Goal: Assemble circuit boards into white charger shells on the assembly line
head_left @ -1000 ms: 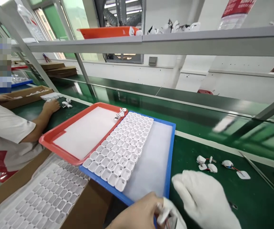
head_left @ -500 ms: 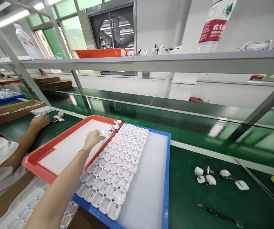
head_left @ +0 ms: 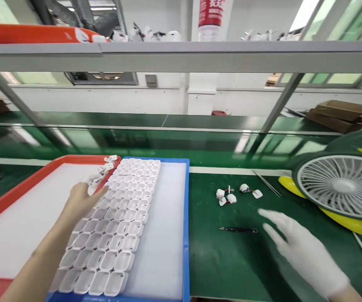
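My bare left hand (head_left: 84,199) is over the border between the red tray (head_left: 26,176) and the blue tray (head_left: 186,235). Its thumb and fingers are apart, with nothing seen in them. Just beyond it lie small white wired parts (head_left: 102,171) at the red tray's far corner. Rows of white square cups (head_left: 118,228) fill the left side of the blue tray. My right hand (head_left: 303,247), in a white glove, hovers over the green table (head_left: 218,264) with fingers spread. Black tweezers (head_left: 238,230) lie to its left.
White parts on wires (head_left: 226,196) lie beyond the tweezers. A round fan (head_left: 342,184) with yellow edges stands at the right. A thin metal rod (head_left: 267,183) lies near the back strip. Overhead runs a grey shelf (head_left: 181,61) with a bottle (head_left: 210,19) on it.
The view has turned right. My left hand has opened from a pinch on a small white piece and stands nearer the cups. My gloved right hand has come into view.
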`<state>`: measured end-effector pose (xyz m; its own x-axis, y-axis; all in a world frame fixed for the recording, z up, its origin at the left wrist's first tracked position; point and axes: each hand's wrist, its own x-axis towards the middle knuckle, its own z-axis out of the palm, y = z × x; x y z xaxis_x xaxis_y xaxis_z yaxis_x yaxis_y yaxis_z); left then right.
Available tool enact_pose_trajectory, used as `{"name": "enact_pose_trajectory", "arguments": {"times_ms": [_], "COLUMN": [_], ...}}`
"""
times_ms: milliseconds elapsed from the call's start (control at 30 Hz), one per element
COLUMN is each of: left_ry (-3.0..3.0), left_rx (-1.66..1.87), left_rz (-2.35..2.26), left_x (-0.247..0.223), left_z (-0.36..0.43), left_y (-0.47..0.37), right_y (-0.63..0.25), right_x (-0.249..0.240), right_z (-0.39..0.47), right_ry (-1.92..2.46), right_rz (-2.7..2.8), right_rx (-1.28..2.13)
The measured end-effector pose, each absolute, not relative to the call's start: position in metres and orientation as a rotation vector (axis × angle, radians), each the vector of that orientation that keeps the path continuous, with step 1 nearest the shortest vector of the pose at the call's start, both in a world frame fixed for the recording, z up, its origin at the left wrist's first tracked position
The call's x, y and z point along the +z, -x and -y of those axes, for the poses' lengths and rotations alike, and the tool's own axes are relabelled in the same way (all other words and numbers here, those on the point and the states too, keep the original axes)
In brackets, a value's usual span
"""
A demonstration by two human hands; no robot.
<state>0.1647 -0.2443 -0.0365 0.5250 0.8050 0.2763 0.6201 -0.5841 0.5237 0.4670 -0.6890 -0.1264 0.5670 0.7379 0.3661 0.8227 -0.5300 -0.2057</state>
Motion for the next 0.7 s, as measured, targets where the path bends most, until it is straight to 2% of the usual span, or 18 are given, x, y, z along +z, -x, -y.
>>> {"name": "enact_pose_trajectory", "arguments": {"times_ms": [100, 200, 300, 467, 567, 700], "left_ry": [-3.01, -3.312, -3.336, -3.019, -2.756, -2.717], "left_rx": [0.803, 1.112, 1.208, 1.162, 1.156, 0.946], "left_rz": [-0.623, -0.442, -0.607, -1.194, -1.426, -1.413], "left_x": [-0.057, -0.078, -0.092, -0.106, -0.112, -0.118], "left_z": [0.296, 0.351, 0.385, 0.419, 0.442, 0.461], "left_y": [-0.171, -0.164, -0.147, -0.107, -0.088, -0.081], "right_y": [-0.491, -0.524, -0.559, -0.592, -0.583, -0.553], "right_x": [-0.118, -0.12, -0.138, -0.164, -0.157, -0.128], "right_z": [0.649, 0.622, 0.612, 0.614, 0.622, 0.632], "right_ry": [2.487, 2.436, 2.39, 2.363, 2.279, 1.975], "right_rz": [1.448, 1.526, 1.433, 1.266, 1.125, 0.904], "right_rx": [-0.178, -0.035, 0.056, 0.268, 0.311, 0.427]}}
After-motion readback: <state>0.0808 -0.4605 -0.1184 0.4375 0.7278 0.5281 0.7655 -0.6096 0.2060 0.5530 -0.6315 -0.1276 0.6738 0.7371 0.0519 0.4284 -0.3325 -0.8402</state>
